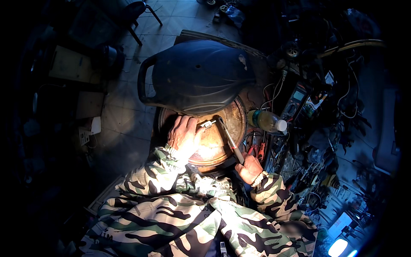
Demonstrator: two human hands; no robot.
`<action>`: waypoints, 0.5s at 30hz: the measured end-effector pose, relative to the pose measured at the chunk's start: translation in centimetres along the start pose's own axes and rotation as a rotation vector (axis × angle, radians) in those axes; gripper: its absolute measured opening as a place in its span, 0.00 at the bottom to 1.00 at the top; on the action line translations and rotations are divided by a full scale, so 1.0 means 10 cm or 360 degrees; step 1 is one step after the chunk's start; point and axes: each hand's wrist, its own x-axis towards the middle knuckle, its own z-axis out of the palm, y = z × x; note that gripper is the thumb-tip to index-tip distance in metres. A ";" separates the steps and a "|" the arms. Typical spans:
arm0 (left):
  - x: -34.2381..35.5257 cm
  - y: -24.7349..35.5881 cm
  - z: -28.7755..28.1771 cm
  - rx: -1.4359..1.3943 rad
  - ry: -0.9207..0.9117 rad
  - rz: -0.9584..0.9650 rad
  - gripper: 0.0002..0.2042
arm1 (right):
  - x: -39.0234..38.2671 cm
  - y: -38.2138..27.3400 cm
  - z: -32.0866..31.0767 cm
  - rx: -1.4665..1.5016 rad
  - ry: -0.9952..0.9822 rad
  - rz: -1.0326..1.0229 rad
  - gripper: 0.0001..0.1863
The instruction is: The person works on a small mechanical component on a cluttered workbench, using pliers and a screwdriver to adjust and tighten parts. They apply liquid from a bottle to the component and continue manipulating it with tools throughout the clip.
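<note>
A round, rusty metal plate with a raised rim (207,162) lies in front of me, brightly lit. My left hand (185,133) rests over its left part, the fingers closed on a small light metal piece (207,124) whose exact kind I cannot make out. My right hand (249,168), at the plate's lower right, is wrapped round the handle end of a hammer (231,141). The dark hammer head is close beside the right end of the metal piece; whether they touch, I cannot tell.
Just beyond the plate sits a large dark plastic cover (199,77) with a loop handle. To the right are a clear bottle (267,121) with a white cap, red-handled pliers (261,150), a multimeter (296,99) and cluttered tools and cables. A stool (133,12) stands far left.
</note>
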 end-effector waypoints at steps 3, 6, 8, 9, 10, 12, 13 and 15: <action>0.06 0.02 -0.02 -0.0062 0.0135 0.0109 0.13 | 0.00 -0.01 0.00 0.0016 -0.0009 -0.0003 0.22; 0.11 0.09 -0.09 0.0091 -0.0112 -0.0157 0.09 | -0.01 -0.03 0.00 0.0037 -0.0002 -0.0037 0.22; 0.07 0.09 -0.09 0.0120 -0.0158 -0.0288 0.08 | 0.00 -0.04 -0.01 0.0024 -0.0007 -0.0060 0.22; 0.06 0.07 -0.07 0.0105 -0.0138 -0.0239 0.08 | 0.00 -0.02 0.00 0.0027 -0.0004 -0.0053 0.22; 0.04 0.06 -0.06 0.0091 -0.0116 -0.0194 0.08 | 0.01 0.00 0.01 0.0029 -0.0004 -0.0047 0.22; 0.03 0.06 -0.04 0.0078 -0.0097 -0.0127 0.10 | 0.02 0.00 -0.01 0.0036 -0.0012 -0.0038 0.22; 0.03 0.07 -0.03 0.0095 -0.0138 -0.0144 0.10 | 0.03 -0.02 -0.04 0.0036 -0.0030 -0.0042 0.22; 0.02 0.06 0.01 0.0126 -0.0218 -0.0173 0.12 | 0.03 -0.02 -0.05 0.0039 -0.0044 -0.0046 0.22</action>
